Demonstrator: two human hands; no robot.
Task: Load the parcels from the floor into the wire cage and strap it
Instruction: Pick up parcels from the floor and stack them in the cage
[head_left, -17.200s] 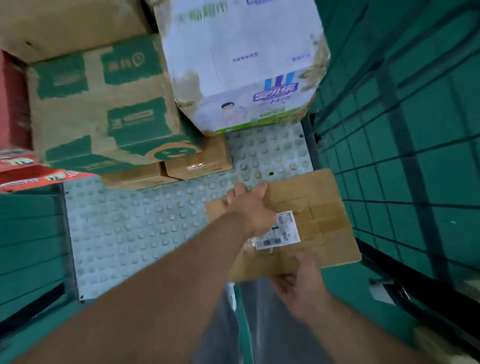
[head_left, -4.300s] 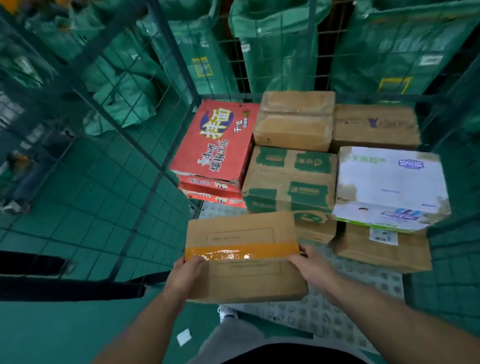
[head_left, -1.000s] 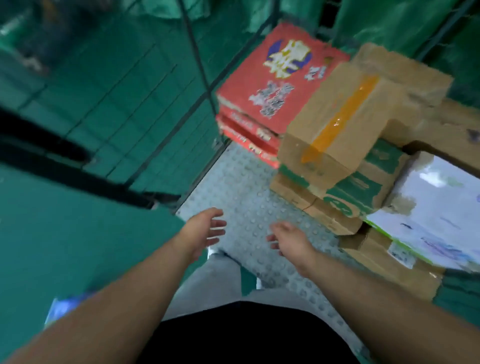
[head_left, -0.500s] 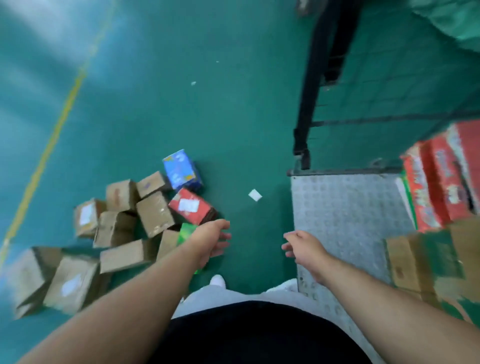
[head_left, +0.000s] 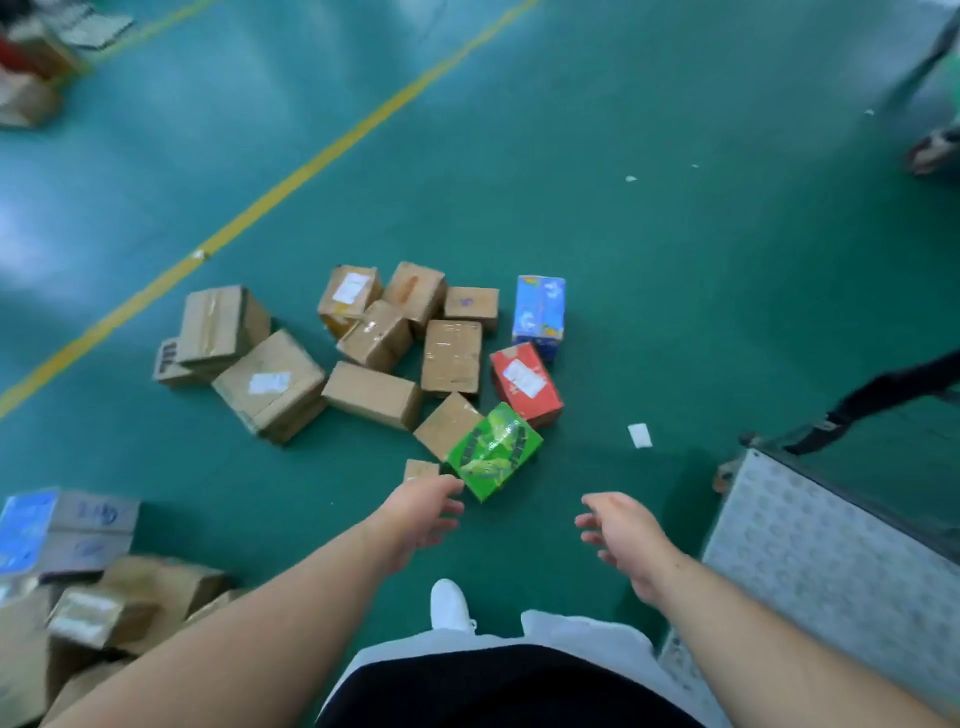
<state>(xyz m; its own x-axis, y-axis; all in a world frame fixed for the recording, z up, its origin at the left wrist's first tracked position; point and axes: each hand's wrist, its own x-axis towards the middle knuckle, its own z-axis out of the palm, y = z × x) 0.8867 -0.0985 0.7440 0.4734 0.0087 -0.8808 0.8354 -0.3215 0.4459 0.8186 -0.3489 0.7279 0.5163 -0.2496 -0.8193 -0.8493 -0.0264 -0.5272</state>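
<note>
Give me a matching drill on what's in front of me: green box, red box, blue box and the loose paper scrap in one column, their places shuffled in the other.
Things:
1. green box
2. red box
3. blue box
4. paper scrap

Places:
A. alone on the bare floor, right of the boxes
B. nearest the left hand
C. farthest of the three coloured boxes
D. between the other two coloured boxes, white label on top

Pairs: 1-B, 2-D, 3-C, 4-A

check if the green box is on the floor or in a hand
On the floor. The green box lies beside the brown parcels; the left hand and right hand are open, holding nothing.
</note>
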